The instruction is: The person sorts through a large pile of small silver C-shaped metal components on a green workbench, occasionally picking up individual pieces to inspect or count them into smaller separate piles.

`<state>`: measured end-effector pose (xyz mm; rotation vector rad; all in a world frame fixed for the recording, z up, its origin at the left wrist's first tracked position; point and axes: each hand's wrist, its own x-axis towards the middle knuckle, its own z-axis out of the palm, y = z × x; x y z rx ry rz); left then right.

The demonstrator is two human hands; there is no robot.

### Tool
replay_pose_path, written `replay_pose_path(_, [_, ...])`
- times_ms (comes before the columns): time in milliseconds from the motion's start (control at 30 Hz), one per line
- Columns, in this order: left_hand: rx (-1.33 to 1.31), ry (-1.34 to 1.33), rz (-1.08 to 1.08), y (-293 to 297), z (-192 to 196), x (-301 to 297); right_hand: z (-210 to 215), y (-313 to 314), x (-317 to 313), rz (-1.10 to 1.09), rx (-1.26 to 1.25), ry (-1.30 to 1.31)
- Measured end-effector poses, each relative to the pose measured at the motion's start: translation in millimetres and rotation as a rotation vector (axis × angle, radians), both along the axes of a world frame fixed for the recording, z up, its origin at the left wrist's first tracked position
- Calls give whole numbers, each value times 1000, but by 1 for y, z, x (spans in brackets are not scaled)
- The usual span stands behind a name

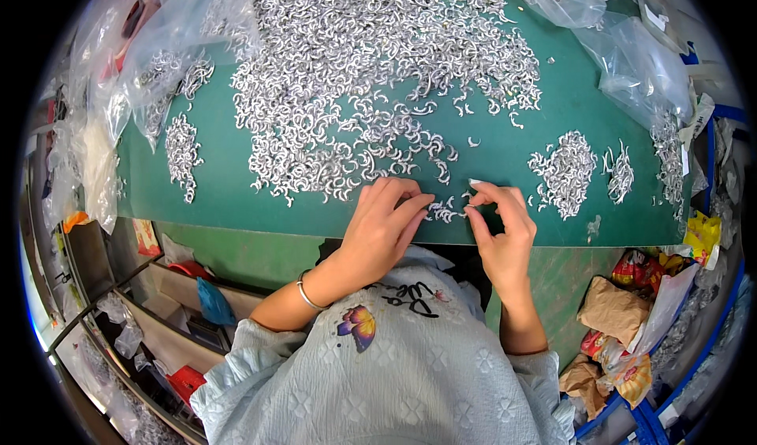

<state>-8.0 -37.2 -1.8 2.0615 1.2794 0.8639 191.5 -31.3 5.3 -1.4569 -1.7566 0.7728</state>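
Note:
Both my hands meet at the near edge of a green tabletop (pixel 505 157), around a small cluster of curved silver metal pieces (pixel 446 209). My left hand (pixel 383 222), with a bangle on its wrist, has its thumb and fingers drawn together at the cluster's left side. Whatever sits between those fingertips is too small to make out. On the cluster's right side, my right hand (pixel 506 228) pinches thumb against index finger, with a small curved silver piece at the tips. Beyond my hands spreads a large heap of the same pieces (pixel 339 66).
Smaller piles lie right (pixel 566 173), far right (pixel 619 173) and left (pixel 183 155). Clear plastic bags (pixel 643 70) crowd both far corners. Below the table stand a shelf with a blue bag (pixel 214 301) at left and brown paper packages (pixel 613 309) at right.

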Motion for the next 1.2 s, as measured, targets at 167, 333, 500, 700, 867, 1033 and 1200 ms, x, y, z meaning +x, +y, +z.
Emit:
replay_pose_path(167, [-20, -38, -32, -1, 2, -1, -4, 2, 3, -71, -51, 131])
replay_pose_path(333, [-82, -67, -34, -7, 3, 0, -9, -2, 5, -73, 30, 231])
replay_pose_path(500, [-178, -190, 17, -13, 3, 0, 0, -4, -9, -68, -221, 597])
replay_pose_path(700, [-619, -591, 159, -15, 9, -3, 2, 0, -37, 39, -354, 878])
replay_pose_path(867, [-538, -558, 198, -16, 10, -5, 7, -6, -43, 24, -391, 727])
replay_pose_path(1033, [-292, -425, 532, -10, 10, -65, 11, -11, -32, 21, -273, 581])
replay_pose_path(1200, [52, -21, 910, -15, 12, -148, 0, -12, -26, 13, -224, 460])
